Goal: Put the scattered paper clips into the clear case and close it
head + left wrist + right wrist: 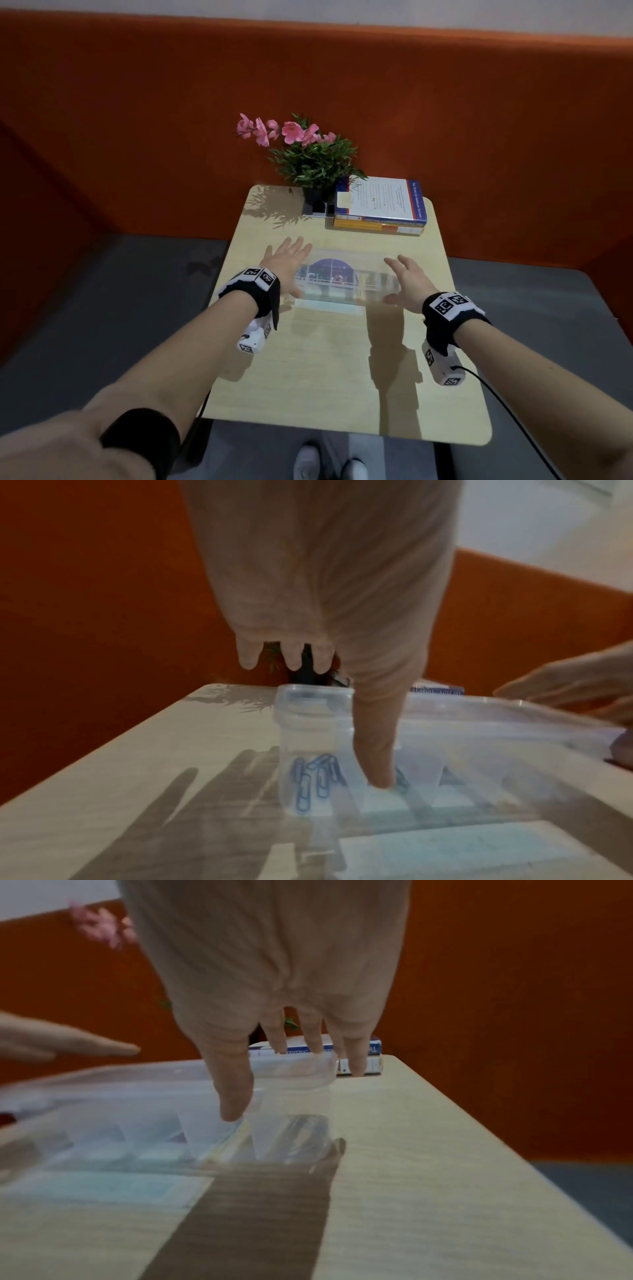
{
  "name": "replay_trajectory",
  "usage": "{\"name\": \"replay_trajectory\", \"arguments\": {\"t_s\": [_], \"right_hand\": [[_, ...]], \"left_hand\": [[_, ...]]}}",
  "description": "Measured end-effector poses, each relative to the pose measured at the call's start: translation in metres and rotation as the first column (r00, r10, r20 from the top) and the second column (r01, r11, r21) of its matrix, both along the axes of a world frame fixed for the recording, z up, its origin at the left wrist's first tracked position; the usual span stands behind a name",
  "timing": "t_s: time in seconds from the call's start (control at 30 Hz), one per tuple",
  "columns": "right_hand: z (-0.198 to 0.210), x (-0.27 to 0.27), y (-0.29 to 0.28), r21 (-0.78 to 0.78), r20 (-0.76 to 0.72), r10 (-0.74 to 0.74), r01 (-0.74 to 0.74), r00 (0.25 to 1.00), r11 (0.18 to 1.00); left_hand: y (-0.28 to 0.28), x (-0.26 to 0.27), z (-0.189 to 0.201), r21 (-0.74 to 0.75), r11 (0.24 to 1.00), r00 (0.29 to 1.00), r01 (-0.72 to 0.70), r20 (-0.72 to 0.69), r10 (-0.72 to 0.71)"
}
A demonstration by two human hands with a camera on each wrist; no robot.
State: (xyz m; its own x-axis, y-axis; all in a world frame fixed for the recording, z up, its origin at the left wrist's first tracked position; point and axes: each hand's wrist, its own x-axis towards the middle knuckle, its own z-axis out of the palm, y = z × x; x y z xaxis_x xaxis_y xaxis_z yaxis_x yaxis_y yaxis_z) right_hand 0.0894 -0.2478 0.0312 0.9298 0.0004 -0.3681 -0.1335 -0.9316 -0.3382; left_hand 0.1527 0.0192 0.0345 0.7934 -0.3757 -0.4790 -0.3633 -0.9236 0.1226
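The clear case (342, 274) lies across the middle of the light wooden table (342, 377), with a blue label showing through it. Several blue paper clips (313, 780) lie inside its left end compartment. My left hand (286, 263) is spread flat at the case's left end, and its thumb (377, 764) points down against the front wall. My right hand (407, 279) is spread at the right end, thumb (234, 1104) on the front wall of the case (294, 1074), fingers reaching over its far rim. The lid looks lowered over the case (479, 723). Blur hides whether it is latched.
A potted plant (308, 154) with pink flowers and a stack of books (380, 205) stand at the table's far edge, just behind the case. An orange partition (137, 120) wraps round the back and sides. The near half of the table is bare wood.
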Motion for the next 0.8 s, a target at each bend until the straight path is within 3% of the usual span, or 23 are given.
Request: {"name": "replay_trajectory", "arguments": {"t_s": [0.17,0.4,0.6,0.73,0.8], "right_hand": [[0.007,0.009,0.002,-0.22,-0.01,0.066,-0.067,0.998,0.973],[0.005,0.022,0.004,-0.304,-0.027,0.112,-0.115,0.993,0.946],[-0.001,0.017,0.007,-0.308,-0.009,0.095,-0.093,0.995,0.947],[0.005,0.011,0.008,-0.234,-0.027,0.072,-0.077,0.997,0.969],[0.005,0.002,0.009,-0.188,0.003,0.04,-0.039,0.999,0.981]], "left_hand": [[-0.008,0.004,0.003,0.069,0.997,0.997,0.026,0.074,-0.031],[-0.022,0.006,-0.003,0.148,0.989,0.989,-0.021,0.146,-0.001],[-0.024,0.005,-0.01,0.154,0.986,0.982,-0.067,0.185,0.038],[-0.026,0.005,-0.001,0.208,0.975,0.992,-0.083,0.109,0.061],[-0.028,0.002,0.006,0.15,0.984,0.992,-0.098,0.097,0.084]]}}
